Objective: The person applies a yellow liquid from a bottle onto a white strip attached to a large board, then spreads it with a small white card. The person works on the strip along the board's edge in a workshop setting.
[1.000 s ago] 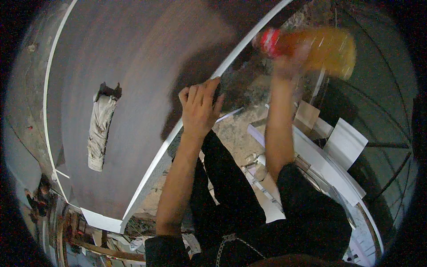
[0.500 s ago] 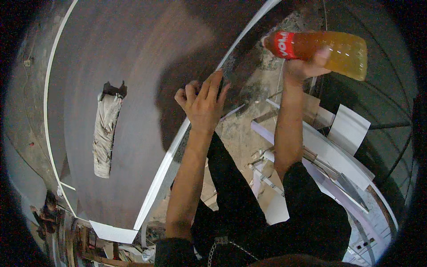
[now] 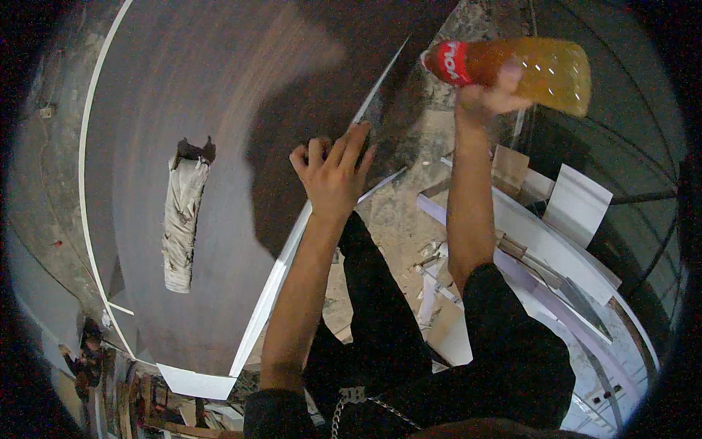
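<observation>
The left hand bends its fingers over the near white edge of a dark board; whether it grips anything cannot be told. Farther out to the right, the right hand clasps a red-labelled bottle of amber liquid sideways, its neck toward the board, across which lies a pale wrapped bundle.

A clear bottle of amber-yellow liquid, banded red near its neck, lies sideways in the air, neck leftward, right of a broad, dark brown panel. A white strip runs along the panel's right edge.
</observation>
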Available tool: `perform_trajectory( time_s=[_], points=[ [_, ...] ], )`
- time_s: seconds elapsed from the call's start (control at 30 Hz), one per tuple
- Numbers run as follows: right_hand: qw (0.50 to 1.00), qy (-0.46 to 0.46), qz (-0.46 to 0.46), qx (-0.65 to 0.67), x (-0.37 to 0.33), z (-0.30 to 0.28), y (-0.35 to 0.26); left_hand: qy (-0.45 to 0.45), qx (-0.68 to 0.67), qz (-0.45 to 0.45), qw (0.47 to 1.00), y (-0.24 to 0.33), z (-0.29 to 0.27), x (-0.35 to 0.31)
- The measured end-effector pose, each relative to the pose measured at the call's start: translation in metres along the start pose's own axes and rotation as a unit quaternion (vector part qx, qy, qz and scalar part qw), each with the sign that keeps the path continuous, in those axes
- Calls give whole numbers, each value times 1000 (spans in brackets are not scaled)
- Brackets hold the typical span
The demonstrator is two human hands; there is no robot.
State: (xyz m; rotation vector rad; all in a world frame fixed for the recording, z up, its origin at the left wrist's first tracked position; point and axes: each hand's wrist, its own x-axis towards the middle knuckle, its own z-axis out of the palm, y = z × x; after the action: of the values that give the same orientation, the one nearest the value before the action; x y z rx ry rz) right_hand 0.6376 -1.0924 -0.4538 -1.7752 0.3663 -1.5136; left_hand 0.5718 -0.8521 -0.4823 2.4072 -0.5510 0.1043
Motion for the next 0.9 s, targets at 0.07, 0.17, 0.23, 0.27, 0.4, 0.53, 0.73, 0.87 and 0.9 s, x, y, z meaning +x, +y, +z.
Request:
perform_trajectory(
  time_s=[0.07,0.17,0.23,0.27,0.4,0.53,0.73,0.87,0.9],
  points=[
    [997,27,71,26,-12,24,-14,5,-8,7,1000,-2,-1,0],
    [990,15,132,46,-22,14,-9,-1,-13,7,1000,0,-3,0],
    [951,-72,264,142,-56,-14,-33,-7,-4,-5,1000,-5,-5,-1],
    [922,-115,322,183,-73,-33,-49,-9,-8,-12,1000,-4,-2,-4],
    [925,-152,287,197,-89,-58,-15,-19,-15,-15,1000,-6,-2,-5],
    [983,52,166,56,-15,20,-6,-22,-28,-15,999,-3,-3,-4],
    [942,-74,305,117,-34,-25,-19,-106,-54,-41,992,-5,-14,-5],
    [891,-239,313,224,-69,-18,-84,-128,-72,-58,987,-8,-18,-7],
    [896,-240,303,218,-71,-21,-83,-134,-84,-64,985,-8,-20,-7]
  ],
)
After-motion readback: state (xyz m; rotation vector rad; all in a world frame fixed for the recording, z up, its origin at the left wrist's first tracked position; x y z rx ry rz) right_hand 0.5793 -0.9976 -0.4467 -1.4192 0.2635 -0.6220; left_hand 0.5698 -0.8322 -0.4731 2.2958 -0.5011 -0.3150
